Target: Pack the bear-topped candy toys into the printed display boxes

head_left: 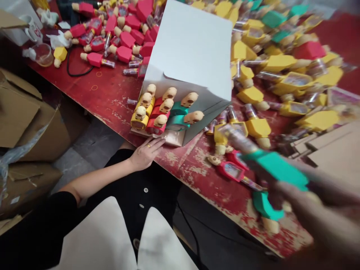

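Note:
An open white box (pixel 197 41) stands at the table's front edge, with yellow, red and green toys with beige animal heads in its front part. My left hand (pixel 147 153) rests against the box's lower front edge, fingers extended and a ring on one of them. At the right, my right hand (pixel 298 210), blurred by motion, is closed on a green toy (pixel 281 168) with a clear tube pointing up and left. Below it another green toy (pixel 267 206) is near the table edge. A red toy (pixel 232 170) lies left of my right hand.
Piles of red toys (pixel 132 37) and yellow toys (pixel 292 82) cover the red table (pixel 112 101) on both sides of the box. Cardboard boxes (pixel 25 112) stand at the left. A mug (pixel 32 30) and a plastic cup (pixel 43 55) sit at the back left.

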A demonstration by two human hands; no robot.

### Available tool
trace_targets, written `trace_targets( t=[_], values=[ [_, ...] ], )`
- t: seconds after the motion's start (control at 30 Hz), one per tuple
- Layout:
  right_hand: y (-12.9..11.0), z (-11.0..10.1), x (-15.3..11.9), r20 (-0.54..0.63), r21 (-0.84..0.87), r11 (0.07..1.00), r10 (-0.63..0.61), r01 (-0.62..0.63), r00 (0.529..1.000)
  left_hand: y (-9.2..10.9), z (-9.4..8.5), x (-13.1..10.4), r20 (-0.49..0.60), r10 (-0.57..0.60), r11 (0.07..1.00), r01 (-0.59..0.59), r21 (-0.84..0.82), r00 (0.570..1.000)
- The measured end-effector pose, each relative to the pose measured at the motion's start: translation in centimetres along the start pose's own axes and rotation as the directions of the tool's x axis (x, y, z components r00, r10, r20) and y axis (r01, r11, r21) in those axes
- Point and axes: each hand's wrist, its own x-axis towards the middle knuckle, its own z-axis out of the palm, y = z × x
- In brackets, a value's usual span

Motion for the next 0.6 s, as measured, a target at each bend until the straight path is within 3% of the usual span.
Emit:
trace_targets(
  t=[0.1,0.17,0.23,0.33,0.4,0.5,0.6],
  values=[
    [-3.6,2.2,-1.7,0.097,0.072,0.985,-0.164,0.158,0.982,0.2,-0.2,0.2,-0.023,0.002,1.000,-0.002,0.015,1.000],
    [-5.4,4.6,0.0,0.169,0.000,0.944,-0.326,0.331,0.930,0.2,-0.3,0.2,-0.029,0.003,1.000,-0.002,0.025,1.000],
    [-6.6,6.4,2.8,0.293,-0.091,0.894,-0.397,0.439,0.870,0.1,-0.5,0.3,-0.021,0.002,1.000,-0.001,0.021,1.000],
    [-8.4,7.1,6.8,0.567,-0.309,0.809,-0.266,0.500,0.779,0.1,-0.6,0.2,0.018,0.007,1.000,-0.007,0.002,1.000],
    [-10.3,7.1,8.8,0.675,-0.431,0.707,-0.160,0.561,0.720,0.2,-0.6,0.2,0.051,0.014,1.000,-0.014,0.003,0.999],
    [-14.3,8.4,10.6,0.746,-0.510,0.573,-0.075,0.641,0.661,0.6,-0.7,0.2,0.098,0.017,1.000,-0.020,0.024,0.995],
    [-17.6,10.1,10.5,0.769,-0.558,0.492,0.004,0.668,0.639,0.8,-0.8,0.3,0.138,0.011,0.999,-0.017,0.043,0.990]
  ],
)
